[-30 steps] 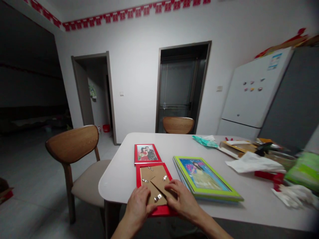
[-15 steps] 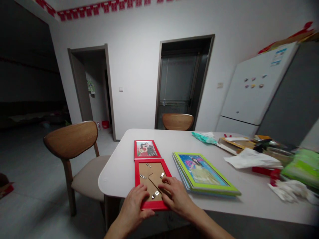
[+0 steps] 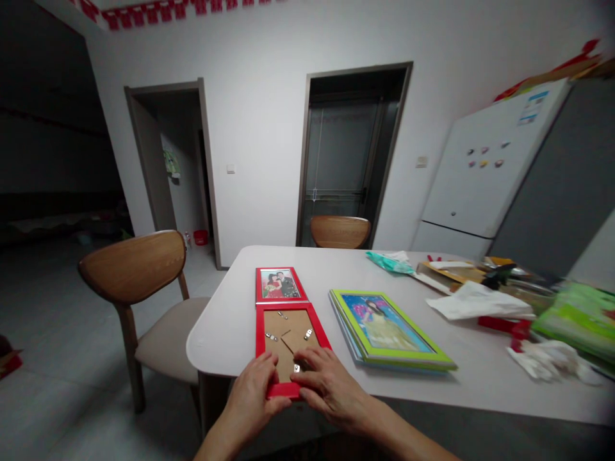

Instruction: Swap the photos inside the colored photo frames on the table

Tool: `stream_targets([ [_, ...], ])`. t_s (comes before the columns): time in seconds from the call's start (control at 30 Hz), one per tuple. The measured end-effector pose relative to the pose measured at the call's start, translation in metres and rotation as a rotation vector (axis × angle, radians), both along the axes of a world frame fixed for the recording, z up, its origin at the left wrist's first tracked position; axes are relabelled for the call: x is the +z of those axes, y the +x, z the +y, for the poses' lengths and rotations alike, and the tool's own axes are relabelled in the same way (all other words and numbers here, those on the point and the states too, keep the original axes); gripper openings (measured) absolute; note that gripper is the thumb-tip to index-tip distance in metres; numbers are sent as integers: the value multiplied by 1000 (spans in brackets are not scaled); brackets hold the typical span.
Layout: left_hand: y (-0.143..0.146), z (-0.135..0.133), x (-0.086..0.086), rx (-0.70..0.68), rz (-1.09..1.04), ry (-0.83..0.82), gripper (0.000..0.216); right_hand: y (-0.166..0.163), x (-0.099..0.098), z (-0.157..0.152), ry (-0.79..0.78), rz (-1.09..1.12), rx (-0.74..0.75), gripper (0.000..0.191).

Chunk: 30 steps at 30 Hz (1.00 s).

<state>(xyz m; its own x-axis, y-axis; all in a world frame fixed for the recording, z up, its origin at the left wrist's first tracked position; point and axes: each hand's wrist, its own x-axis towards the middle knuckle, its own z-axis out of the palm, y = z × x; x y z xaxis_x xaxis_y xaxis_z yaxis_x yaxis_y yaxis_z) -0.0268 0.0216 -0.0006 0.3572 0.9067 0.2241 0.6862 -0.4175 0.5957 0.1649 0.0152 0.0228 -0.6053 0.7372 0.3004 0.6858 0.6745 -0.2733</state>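
A red picture frame [image 3: 261,333] lies back side up near the table's front edge. Its brown backing board [image 3: 275,323] carries several small metal clips and a slim prop piece. My left hand [image 3: 257,387] grips the lower left corner, fingers on top and thumb along the front edge. Over the lower right part is my right hand [image 3: 327,384], its fingers bent onto the board beside the nearest metal clip [image 3: 296,368] and its thumb at the front edge. Touching the far side of this frame is a second red frame [image 3: 278,283], face up with a couple's photo.
To the right is a stack of picture frames [image 3: 391,326], a green one on top. Farther right are white paper [image 3: 480,301], a white glove [image 3: 552,362], a green package [image 3: 576,320] and a teal bag [image 3: 389,262]. A wooden chair [image 3: 134,266] stands left of the table [image 3: 225,320].
My right fingers have shifted left and toward the front edge, now partly covering the nearest clip. My left hand keeps its place on the frame. The whole view has shifted slightly.
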Motion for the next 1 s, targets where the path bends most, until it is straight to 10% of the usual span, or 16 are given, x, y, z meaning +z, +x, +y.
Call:
stream_targets([
  [0.37,0,1,-4,16,30,48,40,16,-13,56,43,-32,-406,26],
  [1.0,0,0,-5,2,-39,6,49,-14,-9,53,5,71,-251,29],
])
